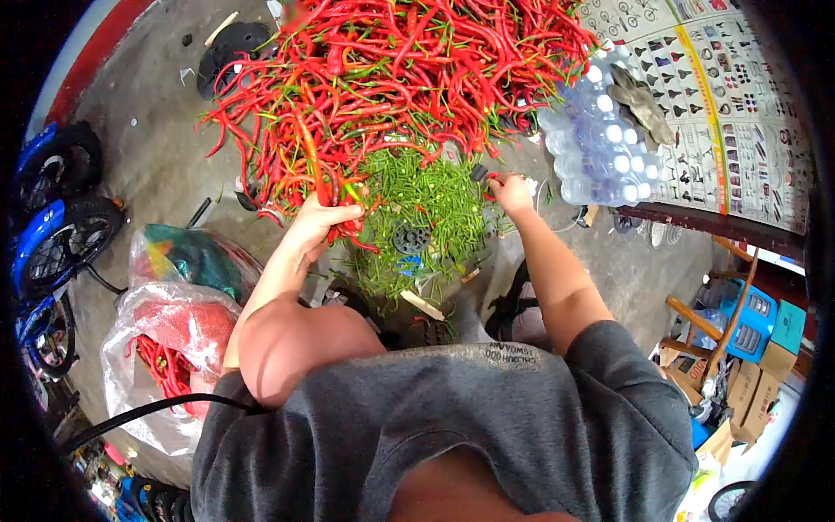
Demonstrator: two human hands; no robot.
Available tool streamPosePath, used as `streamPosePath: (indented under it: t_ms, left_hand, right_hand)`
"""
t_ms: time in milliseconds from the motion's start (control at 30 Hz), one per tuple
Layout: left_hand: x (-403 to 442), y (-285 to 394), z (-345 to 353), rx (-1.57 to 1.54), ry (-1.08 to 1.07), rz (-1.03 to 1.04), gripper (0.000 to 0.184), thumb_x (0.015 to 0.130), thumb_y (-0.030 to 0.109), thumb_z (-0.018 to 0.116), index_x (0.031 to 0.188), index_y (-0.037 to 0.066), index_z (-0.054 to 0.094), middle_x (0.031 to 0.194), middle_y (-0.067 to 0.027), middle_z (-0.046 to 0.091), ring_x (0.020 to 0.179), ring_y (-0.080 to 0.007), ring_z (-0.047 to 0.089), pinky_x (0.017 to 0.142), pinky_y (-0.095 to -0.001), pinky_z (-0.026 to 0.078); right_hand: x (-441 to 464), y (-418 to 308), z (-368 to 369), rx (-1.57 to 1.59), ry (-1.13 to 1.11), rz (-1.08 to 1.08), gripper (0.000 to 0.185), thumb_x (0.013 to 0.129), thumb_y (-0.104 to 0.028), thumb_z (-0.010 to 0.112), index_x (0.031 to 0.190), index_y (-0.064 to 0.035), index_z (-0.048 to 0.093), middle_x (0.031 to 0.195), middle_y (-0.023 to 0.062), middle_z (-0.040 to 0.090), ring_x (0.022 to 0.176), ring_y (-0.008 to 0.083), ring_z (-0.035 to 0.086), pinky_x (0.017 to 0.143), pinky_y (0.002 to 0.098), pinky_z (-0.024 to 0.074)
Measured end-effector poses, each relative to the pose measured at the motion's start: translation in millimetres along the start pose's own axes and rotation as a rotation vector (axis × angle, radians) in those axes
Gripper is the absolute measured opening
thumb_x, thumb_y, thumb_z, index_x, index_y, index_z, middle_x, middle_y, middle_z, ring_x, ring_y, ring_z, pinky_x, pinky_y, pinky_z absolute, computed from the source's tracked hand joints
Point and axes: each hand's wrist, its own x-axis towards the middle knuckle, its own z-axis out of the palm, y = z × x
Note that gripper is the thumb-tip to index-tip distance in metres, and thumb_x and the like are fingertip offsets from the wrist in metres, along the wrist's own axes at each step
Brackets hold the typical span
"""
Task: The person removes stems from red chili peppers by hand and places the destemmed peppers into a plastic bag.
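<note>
A large heap of red chili peppers [391, 70] with green stems fills the top middle. Below it lies a pile of green stems [426, 196] with a round black slotted part [410, 237] in it. My left hand [323, 222] is closed around several red chilies at the heap's lower left edge, the thumb across them. To the right of the stems, my right hand [510, 193] is closed in a pinch, with a bit of red and something dark at its fingertips; what it grips is too small to name.
Clear plastic bottles [600, 143] stand at the upper right, a grey glove [642, 104] beside them on a printed sheet [748, 104]. An open plastic bag [139, 383] with red chilies sits lower left, near small blue-framed wheels [65, 239]. A wooden chair [700, 322] and boxes stand right.
</note>
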Motion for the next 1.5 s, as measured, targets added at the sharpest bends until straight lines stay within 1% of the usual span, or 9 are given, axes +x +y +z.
streamPosePath:
  t_ms: [100, 200, 367, 800, 967, 1067, 1300, 1433, 1500]
  left_hand:
    - [9.3, -9.9, -2.6, -0.024, 0.029, 0.015, 0.031, 0.072, 0.009, 0.067, 0.101, 0.002, 0.056, 0.075, -0.0036, 0.058, 0.065, -0.014, 0.056, 0.062, -0.0271, 0.045]
    - [9.2, -7.0, -2.7, -0.052, 0.035, 0.032, 0.028, 0.074, 0.011, 0.065, 0.099, 0.001, 0.057, 0.073, -0.004, 0.058, 0.065, -0.0148, 0.056, 0.062, -0.027, 0.045]
    - [7.1, -5.7, -2.6, -0.052, 0.049, 0.026, 0.027, 0.074, 0.011, 0.066, 0.097, 0.001, 0.057, 0.073, -0.005, 0.059, 0.066, -0.0158, 0.058, 0.063, -0.027, 0.046]
    - [10.3, -16.9, 20.8, 0.261, -0.015, 0.221, 0.026, 0.073, 0.003, 0.062, 0.098, 0.001, 0.055, 0.086, -0.0045, 0.062, 0.075, -0.0119, 0.059, 0.066, -0.026, 0.048]
    - [12.5, -22.8, 14.0, 0.041, 0.083, 0.257, 0.022, 0.076, 0.004, 0.059, 0.095, 0.004, 0.05, 0.082, -0.0054, 0.06, 0.071, -0.0129, 0.057, 0.064, -0.0248, 0.046]
    - [13.0, -18.5, 12.7, 0.076, 0.041, 0.338, 0.021, 0.075, 0.003, 0.056, 0.095, 0.004, 0.05, 0.077, -0.0039, 0.058, 0.068, -0.0114, 0.055, 0.061, -0.0241, 0.044]
    - [11.3, -20.9, 8.8, 0.121, 0.0, 0.237, 0.023, 0.072, 0.007, 0.063, 0.094, 0.001, 0.059, 0.082, -0.0028, 0.06, 0.072, -0.0109, 0.056, 0.065, -0.0243, 0.046]
    - [2.8, -15.7, 4.8, 0.033, -0.169, 0.071, 0.023, 0.071, 0.008, 0.063, 0.092, 0.001, 0.06, 0.079, -0.0033, 0.06, 0.07, -0.0111, 0.057, 0.063, -0.0235, 0.046]
    - [6.0, -17.4, -1.1, 0.1, -0.178, 0.066, 0.023, 0.071, 0.008, 0.064, 0.093, 0.002, 0.059, 0.077, -0.003, 0.059, 0.069, -0.0109, 0.056, 0.061, -0.0233, 0.045]
  right_hand:
    - [-21.5, -27.1, -15.6, -0.001, 0.15, 0.061, 0.023, 0.074, -0.018, 0.056, 0.094, -0.0073, 0.058, 0.098, 0.0178, 0.057, 0.092, 0.0343, 0.056, 0.08, 0.0437, 0.045]
    - [-34.4, -33.6, -18.7, -0.27, 0.312, -0.385, 0.023, 0.069, -0.014, 0.058, 0.09, -0.0064, 0.057, 0.093, 0.0161, 0.055, 0.086, 0.0345, 0.057, 0.073, 0.0446, 0.0465]
    - [-24.4, -15.7, -0.7, -0.25, 0.033, -0.224, 0.012, 0.071, -0.014, 0.056, 0.078, -0.0049, 0.06, 0.085, 0.0158, 0.058, 0.08, 0.0326, 0.059, 0.068, 0.0419, 0.0474]
    - [-77.5, -201.8, -37.5, 1.405, -0.334, -0.045, 0.01, 0.083, -0.007, 0.057, 0.084, 0.0029, 0.056, 0.066, 0.0041, 0.057, 0.055, 0.0102, 0.053, 0.051, 0.0225, 0.0442]
    - [-73.0, -198.2, -45.2, 1.064, -0.386, -0.124, 0.015, 0.082, -0.01, 0.06, 0.091, 0.0016, 0.057, 0.072, 0.0046, 0.057, 0.063, 0.0103, 0.053, 0.059, 0.0236, 0.0451]
    - [-69.3, -197.6, -45.2, 0.59, 0.001, -0.617, 0.012, 0.075, -0.008, 0.064, 0.081, 0.0016, 0.06, 0.075, 0.0098, 0.058, 0.069, 0.0209, 0.057, 0.063, 0.0325, 0.0457]
    - [-60.9, -205.0, -75.0, 0.356, -0.05, -1.011, 0.009, 0.071, -0.006, 0.062, 0.077, -0.001, 0.058, 0.073, 0.0129, 0.053, 0.073, 0.0316, 0.055, 0.066, 0.0376, 0.0454]
    - [-47.5, -197.6, -81.9, 0.322, -0.314, -1.269, 0.008, 0.078, -0.008, 0.059, 0.081, -0.0005, 0.057, 0.075, 0.0116, 0.054, 0.074, 0.0287, 0.055, 0.067, 0.0349, 0.045]
    - [-33.4, -181.1, -76.6, 0.482, -0.576, -0.974, 0.014, 0.081, -0.015, 0.056, 0.083, -0.0021, 0.06, 0.078, 0.0107, 0.057, 0.078, 0.0297, 0.056, 0.07, 0.0362, 0.0453]
